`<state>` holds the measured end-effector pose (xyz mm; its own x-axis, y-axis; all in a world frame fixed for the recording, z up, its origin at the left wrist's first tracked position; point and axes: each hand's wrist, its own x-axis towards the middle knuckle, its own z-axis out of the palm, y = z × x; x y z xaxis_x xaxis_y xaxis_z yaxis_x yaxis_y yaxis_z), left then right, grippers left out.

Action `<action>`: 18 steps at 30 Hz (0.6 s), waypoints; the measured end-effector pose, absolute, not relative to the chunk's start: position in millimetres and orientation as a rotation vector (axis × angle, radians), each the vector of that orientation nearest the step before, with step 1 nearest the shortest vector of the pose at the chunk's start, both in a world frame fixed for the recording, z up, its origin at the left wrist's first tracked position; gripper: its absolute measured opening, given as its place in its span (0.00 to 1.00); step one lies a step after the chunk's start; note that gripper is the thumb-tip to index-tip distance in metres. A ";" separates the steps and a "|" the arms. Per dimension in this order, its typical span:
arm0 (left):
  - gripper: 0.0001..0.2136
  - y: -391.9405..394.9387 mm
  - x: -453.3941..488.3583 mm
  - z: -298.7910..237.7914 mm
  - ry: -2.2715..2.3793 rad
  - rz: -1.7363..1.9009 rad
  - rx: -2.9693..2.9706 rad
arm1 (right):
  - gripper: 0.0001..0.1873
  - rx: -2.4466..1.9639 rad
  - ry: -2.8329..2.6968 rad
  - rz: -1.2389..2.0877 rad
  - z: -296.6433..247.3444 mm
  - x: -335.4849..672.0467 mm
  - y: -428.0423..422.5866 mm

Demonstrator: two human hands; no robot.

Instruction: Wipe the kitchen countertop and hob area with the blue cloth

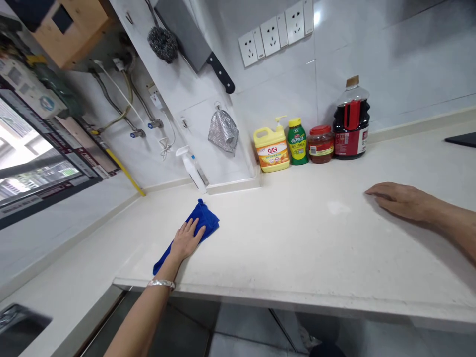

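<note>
Before coming to smaller things, note the broad, pale table point(278, 238), smooth by its sheen and likely easy to slide over. On its left part, by the inner corner, find the blue cloth point(208, 222), lying flat but a little rumpled, partly covered. Looks light, limp and soft, likely to bunch under a sideways push, hardly fragile; cannot tell wet from dry. To lift, best pinch the small fold at the far end or the loose corner at right; to slide, best press a flat palm near the middle. Stretches lengthwise on a slant, long axis running from near the table's front edge, at lower left, back and rightward. Points with the far end toward the white spray bottle point(194, 171), near the wall. Of the two hands, find the left hand point(186, 240) laid palm down across the cloth, fingers extended and somewhat spread, pressing rather than pinching. Find the right hand point(403, 201) resting on the table, well apart from the cloth, loosely extended, fingers slightly bent, visibly holding nothing. Smallest of all, note the silvery bracelet point(161, 284) round the left wrist.
</note>
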<state>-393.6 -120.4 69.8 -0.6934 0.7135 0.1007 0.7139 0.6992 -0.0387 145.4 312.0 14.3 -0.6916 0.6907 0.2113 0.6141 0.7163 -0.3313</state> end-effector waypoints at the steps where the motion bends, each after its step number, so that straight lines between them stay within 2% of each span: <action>1: 0.35 -122.7 -389.3 70.5 -2.800 -0.008 -1.168 | 0.23 -1.013 -2.589 0.353 12.4 145.2 313.3; 18: 0.35 -134.1 -355.7 67.6 -2.770 0.002 -1.035 | 0.20 -1.013 -2.564 0.339 -7.1 126.3 315.0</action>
